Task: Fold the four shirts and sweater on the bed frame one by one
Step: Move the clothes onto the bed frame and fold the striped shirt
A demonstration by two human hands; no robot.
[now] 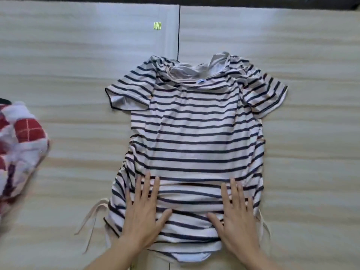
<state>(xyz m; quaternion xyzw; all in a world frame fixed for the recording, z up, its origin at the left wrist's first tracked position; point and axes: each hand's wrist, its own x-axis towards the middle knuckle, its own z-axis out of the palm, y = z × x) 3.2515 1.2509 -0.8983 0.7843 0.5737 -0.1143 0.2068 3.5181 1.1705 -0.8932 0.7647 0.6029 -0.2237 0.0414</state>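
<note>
A white short-sleeved shirt with dark navy stripes (194, 123) lies spread flat on the pale wooden bed frame (58, 65), collar away from me and both sleeves out to the sides. Its lower part is gathered and wrinkled, and drawstring ties trail from both side seams. My left hand (144, 209) lies flat, fingers spread, on the shirt's lower left. My right hand (235, 211) lies flat on the lower right in the same way. Neither hand grips the cloth.
A red and white patterned garment (19, 149) lies bunched at the left edge, blurred. A dark seam (178, 32) runs between the two boards of the frame behind the shirt, with a small yellow-green sticker (157, 25) beside it. A dark edge borders the top.
</note>
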